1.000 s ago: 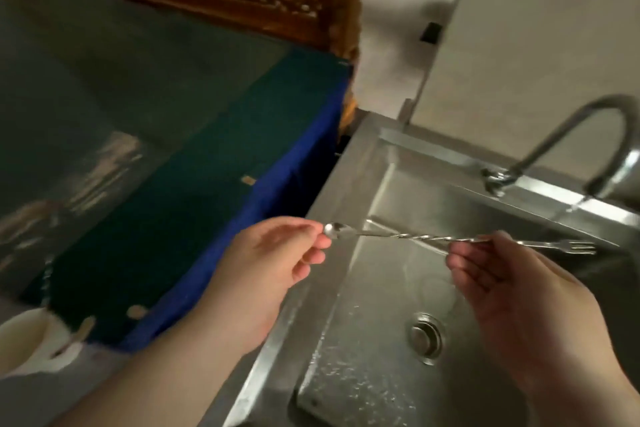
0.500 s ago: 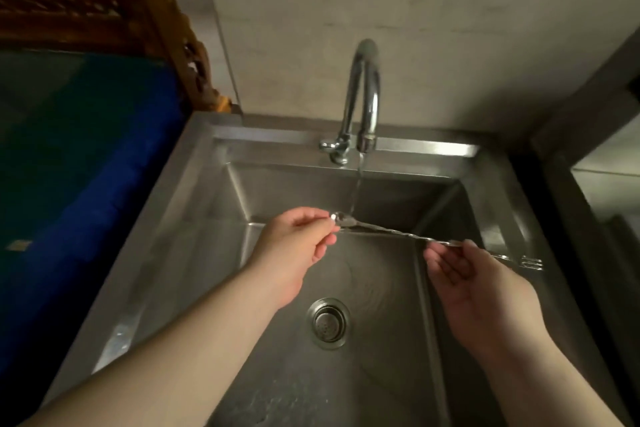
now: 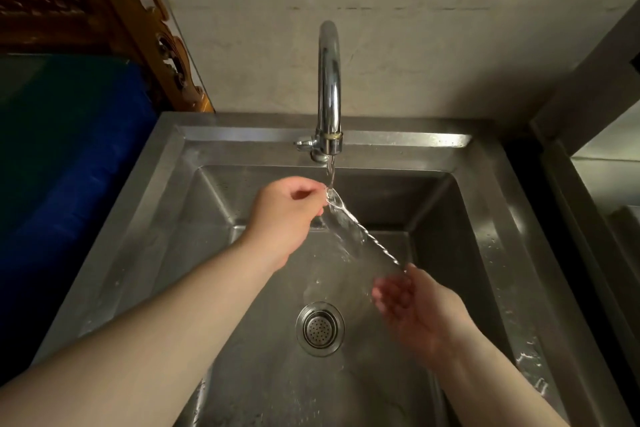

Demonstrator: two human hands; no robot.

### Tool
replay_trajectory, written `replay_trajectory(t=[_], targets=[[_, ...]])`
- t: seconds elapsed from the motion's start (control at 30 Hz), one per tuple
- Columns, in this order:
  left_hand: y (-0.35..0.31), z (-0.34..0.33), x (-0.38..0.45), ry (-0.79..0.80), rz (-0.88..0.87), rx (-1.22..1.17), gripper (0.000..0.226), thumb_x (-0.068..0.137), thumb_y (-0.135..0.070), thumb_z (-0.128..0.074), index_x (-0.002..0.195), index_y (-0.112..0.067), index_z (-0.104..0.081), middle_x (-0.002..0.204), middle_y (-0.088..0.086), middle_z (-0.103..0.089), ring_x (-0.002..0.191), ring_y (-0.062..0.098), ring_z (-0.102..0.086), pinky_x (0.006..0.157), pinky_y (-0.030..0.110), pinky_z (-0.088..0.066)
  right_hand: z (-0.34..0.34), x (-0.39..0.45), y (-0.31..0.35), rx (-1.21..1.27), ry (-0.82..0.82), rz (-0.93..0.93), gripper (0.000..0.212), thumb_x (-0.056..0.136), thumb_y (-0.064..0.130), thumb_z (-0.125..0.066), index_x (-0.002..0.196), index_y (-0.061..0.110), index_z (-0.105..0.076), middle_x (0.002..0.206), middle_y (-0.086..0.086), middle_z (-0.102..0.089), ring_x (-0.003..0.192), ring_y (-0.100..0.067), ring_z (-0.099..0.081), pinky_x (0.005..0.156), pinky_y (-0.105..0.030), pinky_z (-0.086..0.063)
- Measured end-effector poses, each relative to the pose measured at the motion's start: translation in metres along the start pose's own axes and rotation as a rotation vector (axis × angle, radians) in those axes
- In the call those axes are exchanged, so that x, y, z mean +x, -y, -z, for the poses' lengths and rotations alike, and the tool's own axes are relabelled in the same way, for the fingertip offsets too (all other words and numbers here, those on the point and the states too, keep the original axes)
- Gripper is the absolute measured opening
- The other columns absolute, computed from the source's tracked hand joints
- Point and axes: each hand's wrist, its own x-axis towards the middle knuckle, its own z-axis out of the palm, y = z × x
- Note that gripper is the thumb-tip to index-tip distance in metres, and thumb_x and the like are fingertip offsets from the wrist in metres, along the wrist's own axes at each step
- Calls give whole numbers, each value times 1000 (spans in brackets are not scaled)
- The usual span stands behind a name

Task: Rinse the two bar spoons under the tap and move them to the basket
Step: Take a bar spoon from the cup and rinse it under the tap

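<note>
A thin twisted steel bar spoon (image 3: 372, 241) slants across the steel sink (image 3: 491, 239), bowl end up under the running tap (image 3: 329, 87). Water hits the bowl and fans down along the stem. My left hand (image 3: 284, 218) pinches the bowl end, just left of the stream. My right hand (image 3: 412, 308) grips the lower end, so the fork tip is hidden in it. Only one spoon is visible, and no basket is in view.
The drain strainer (image 3: 320, 328) sits in the wet basin floor below my hands. A blue and green cloth surface (image 3: 69, 156) lies left of the sink, with a carved wooden frame (image 3: 138, 10) behind it. A steel ledge (image 3: 602, 184) rises at the right.
The spoon has tilted from nearly level to a steep slant, its bowl now right under the stream. My right hand dropped lower and nearer the drain, covering the fork end.
</note>
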Motion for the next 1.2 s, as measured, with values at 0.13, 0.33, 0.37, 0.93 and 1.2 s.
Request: replay_trajectory(t=[0.13,0.33,0.37,0.93,1.2], targets=[[-1,3,5,13,-158,198,11,83,-21,-70,78,-29,-75,71,-12,-74,66,1,-67,62,11,-50,-19,3,-4,-838,-122,563,18,94,31,-56,86,18,-65,68,1,-70,59,-18,-64,56,-34,-54],[-4,2,2,25,-295,302,9,84,-18,-71,83,-21,-79,79,-7,-77,68,2,-67,65,14,-50,-83,8,6,-886,193,843,25,98,34,-52,100,14,-66,92,-3,-72,80,-16,-65,74,-32,-51],[-5,4,3,24,-302,294,11,84,-15,-70,83,-21,-78,80,-7,-77,70,2,-67,66,13,-50,-89,9,6,-842,220,829,31,98,36,-51,90,9,-65,79,-3,-71,67,-16,-62,63,-32,-50],[-7,2,-1,133,-97,55,19,88,-29,-66,74,-17,-68,64,-2,-66,57,11,-59,61,34,-52,-81,19,-2,-713,401,766,30,102,28,-47,88,11,-69,71,1,-65,62,-8,-60,67,-35,-54],[2,-5,2,111,-69,-29,20,88,-35,-66,76,-21,-73,61,-15,-66,61,2,-56,68,30,-48,-60,25,-11,-727,374,680,22,103,14,-48,96,8,-68,77,-4,-67,70,-16,-67,67,-22,-51]])
